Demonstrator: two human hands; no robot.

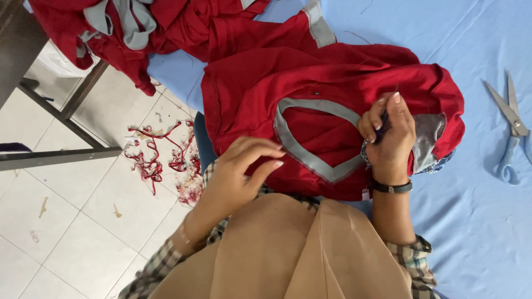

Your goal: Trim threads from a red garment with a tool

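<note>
Your right hand (388,135) is curled tight around a small dark tool (383,123), only a sliver of it showing between thumb and fingers, so I can't tell what kind. That hand sits on the red fabric garment with the grey V-shaped neck trim (321,105), near the right end of the trim. A dark wristband (392,187) is on that wrist.

Your left hand (238,171) is half open, fingers bent and loosely spread, fingertips resting on the garment's lower left edge just beside the trim. Whether it's pinching cloth, can't tell.

The garment lies spread on the light blue cloth-covered table (476,221), right in front of you. Pale-handled metal scissors (512,130) lie on the table well to the right, untouched. More red and grey clothing (127,27) is piled at the top left. Red thread and fabric scraps (160,158) litter the white tiled floor (66,232) to the left.
</note>
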